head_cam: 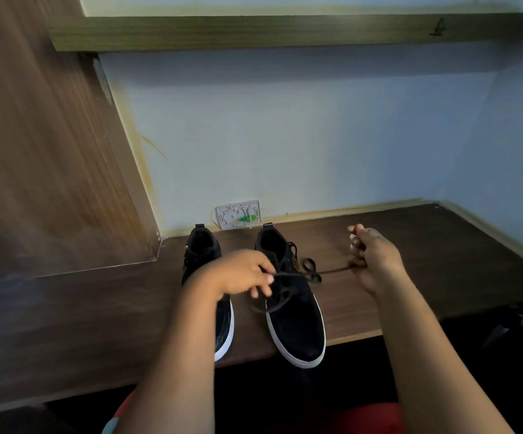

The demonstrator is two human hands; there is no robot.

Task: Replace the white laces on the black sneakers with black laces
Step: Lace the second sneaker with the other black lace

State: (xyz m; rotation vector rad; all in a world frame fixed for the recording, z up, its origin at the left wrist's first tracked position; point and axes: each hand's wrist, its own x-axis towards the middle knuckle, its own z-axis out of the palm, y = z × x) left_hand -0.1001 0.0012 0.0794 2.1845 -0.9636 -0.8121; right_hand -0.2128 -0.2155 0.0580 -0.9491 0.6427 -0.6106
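Two black sneakers sit side by side on the brown counter, toes toward the person. No white lace shows on either one. The right sneaker has a black lace in it already, and that lace is being tied. The left hand pinches one end over the shoe. The right hand grips the other end and pulls it out to the side, tight. So this shoe looks almost done. The left sneaker is partly hidden by the arm, so its lace cannot be seen.
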